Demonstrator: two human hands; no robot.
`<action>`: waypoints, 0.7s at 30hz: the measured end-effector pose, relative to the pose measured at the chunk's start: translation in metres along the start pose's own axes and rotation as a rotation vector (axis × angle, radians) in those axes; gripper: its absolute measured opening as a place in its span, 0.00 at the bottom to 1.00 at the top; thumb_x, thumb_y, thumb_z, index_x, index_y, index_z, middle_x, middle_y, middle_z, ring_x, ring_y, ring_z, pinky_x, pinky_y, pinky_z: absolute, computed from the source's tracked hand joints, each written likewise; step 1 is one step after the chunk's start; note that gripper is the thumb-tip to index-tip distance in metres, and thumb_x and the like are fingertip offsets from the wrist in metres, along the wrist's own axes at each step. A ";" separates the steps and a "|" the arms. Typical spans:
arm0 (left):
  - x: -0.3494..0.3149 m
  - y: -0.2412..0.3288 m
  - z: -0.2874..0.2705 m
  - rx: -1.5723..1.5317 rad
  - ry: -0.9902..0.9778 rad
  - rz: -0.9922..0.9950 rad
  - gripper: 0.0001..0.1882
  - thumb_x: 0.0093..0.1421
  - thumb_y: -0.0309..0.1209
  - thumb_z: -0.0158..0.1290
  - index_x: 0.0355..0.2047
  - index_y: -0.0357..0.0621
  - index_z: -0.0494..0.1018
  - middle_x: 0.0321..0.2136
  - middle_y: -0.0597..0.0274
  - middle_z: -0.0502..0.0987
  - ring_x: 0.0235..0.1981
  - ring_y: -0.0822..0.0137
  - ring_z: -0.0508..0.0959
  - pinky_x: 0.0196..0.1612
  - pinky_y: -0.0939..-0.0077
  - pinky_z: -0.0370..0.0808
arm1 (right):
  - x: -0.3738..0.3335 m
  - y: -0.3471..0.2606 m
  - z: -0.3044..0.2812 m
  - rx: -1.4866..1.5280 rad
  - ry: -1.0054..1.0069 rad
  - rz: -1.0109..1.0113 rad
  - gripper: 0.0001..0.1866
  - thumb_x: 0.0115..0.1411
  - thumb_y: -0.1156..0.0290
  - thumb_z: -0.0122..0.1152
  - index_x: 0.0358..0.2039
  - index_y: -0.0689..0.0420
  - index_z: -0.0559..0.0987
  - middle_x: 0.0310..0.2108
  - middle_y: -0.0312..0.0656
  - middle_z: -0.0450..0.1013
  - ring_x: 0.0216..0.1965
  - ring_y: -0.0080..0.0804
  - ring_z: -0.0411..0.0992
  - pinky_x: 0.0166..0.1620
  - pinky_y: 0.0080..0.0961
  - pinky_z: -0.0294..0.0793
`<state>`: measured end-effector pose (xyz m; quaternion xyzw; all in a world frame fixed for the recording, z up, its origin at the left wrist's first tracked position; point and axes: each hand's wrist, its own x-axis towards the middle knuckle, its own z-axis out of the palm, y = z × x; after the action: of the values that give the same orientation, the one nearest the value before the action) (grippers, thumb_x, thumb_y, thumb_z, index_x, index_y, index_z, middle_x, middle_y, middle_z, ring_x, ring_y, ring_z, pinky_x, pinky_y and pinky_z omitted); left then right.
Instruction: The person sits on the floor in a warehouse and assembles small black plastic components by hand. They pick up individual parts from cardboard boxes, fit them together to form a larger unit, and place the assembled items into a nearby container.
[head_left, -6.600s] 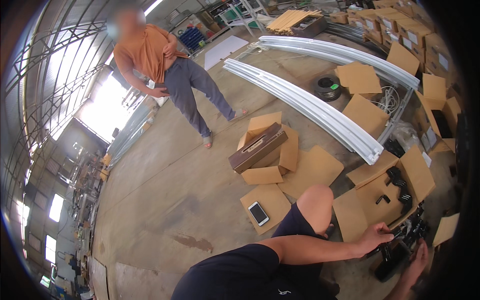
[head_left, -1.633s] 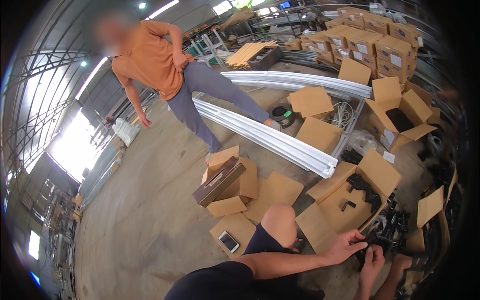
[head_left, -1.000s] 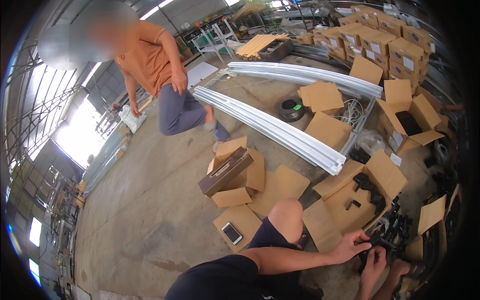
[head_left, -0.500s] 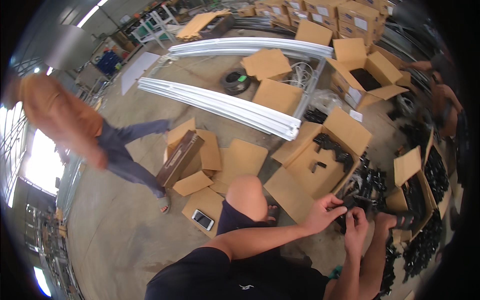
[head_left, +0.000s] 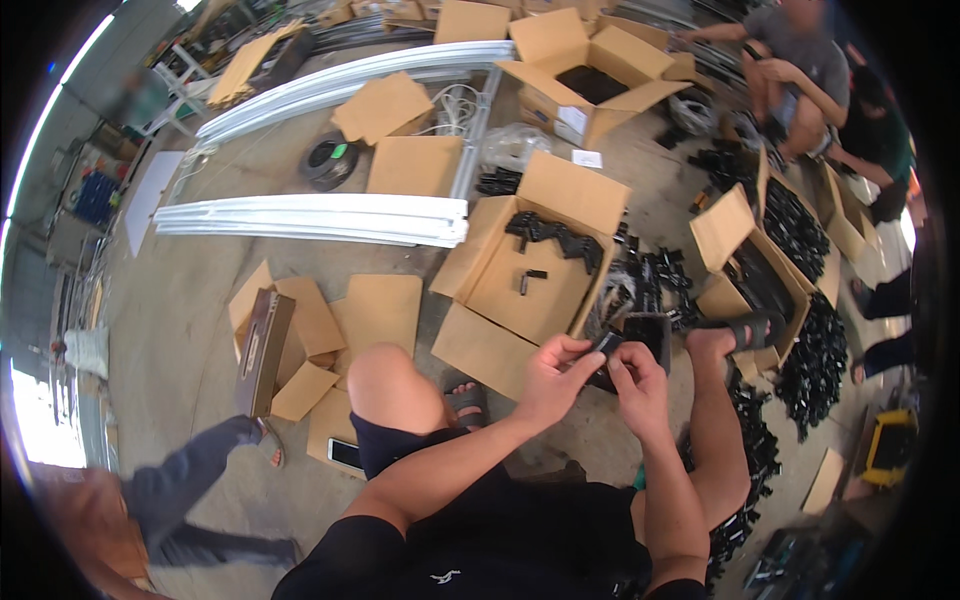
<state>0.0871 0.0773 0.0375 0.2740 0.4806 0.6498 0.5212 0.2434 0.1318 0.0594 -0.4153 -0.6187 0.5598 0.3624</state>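
Observation:
My left hand (head_left: 556, 380) is closed, pinching a small black plastic piece (head_left: 606, 343) between thumb and fingertips. Right beside it, my right hand (head_left: 640, 388) has its fingers curled together at the piece's near end; whether they grip it or something smaller is hidden. Just beyond my hands is a black open container (head_left: 650, 330). To its left stands an open cardboard box (head_left: 505, 300), holding a row of black pieces (head_left: 555, 235) along its far side and a couple of loose pieces (head_left: 526, 281) on its bottom.
Heaps of black pieces (head_left: 815, 365) lie right of my foot, around another cardboard box (head_left: 725, 230). White metal profiles (head_left: 320, 218) lie at far left. A phone (head_left: 345, 453) rests by my knee. One person walks at lower left (head_left: 190, 490); others sit at far right (head_left: 800, 70).
My view has swung right, bringing in the people at far right. The walking person has come nearer on the left. Both hands stay together at the black piece.

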 end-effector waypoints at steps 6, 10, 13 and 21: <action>0.002 0.004 0.011 0.141 0.056 0.025 0.09 0.65 0.21 0.62 0.44 0.36 0.76 0.38 0.61 0.83 0.38 0.77 0.79 0.45 0.80 0.78 | 0.004 0.003 -0.006 -0.064 0.063 -0.159 0.04 0.63 0.76 0.63 0.35 0.63 0.79 0.35 0.43 0.74 0.37 0.34 0.75 0.39 0.29 0.75; 0.001 0.008 0.010 0.211 0.104 0.108 0.07 0.67 0.22 0.59 0.44 0.36 0.75 0.39 0.60 0.82 0.39 0.75 0.79 0.46 0.79 0.78 | 0.001 0.012 -0.001 -0.033 0.033 -0.022 0.08 0.66 0.70 0.65 0.40 0.62 0.80 0.34 0.39 0.75 0.35 0.25 0.75 0.37 0.26 0.75; 0.001 0.003 0.006 0.187 0.124 0.121 0.06 0.70 0.24 0.56 0.44 0.36 0.75 0.40 0.57 0.81 0.41 0.71 0.80 0.46 0.76 0.79 | -0.006 0.008 -0.002 0.040 0.031 -0.085 0.13 0.62 0.68 0.68 0.44 0.61 0.80 0.36 0.43 0.79 0.38 0.30 0.78 0.41 0.30 0.77; -0.003 0.021 0.046 0.032 0.001 0.019 0.17 0.75 0.37 0.51 0.55 0.36 0.69 0.47 0.53 0.78 0.47 0.64 0.80 0.51 0.65 0.79 | -0.016 -0.006 -0.008 0.021 0.168 -0.241 0.14 0.55 0.72 0.69 0.41 0.65 0.81 0.38 0.55 0.77 0.43 0.55 0.76 0.49 0.44 0.75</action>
<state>0.1193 0.0903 0.0746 0.2867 0.4887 0.6471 0.5102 0.2559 0.1203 0.0663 -0.3795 -0.6255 0.4819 0.4821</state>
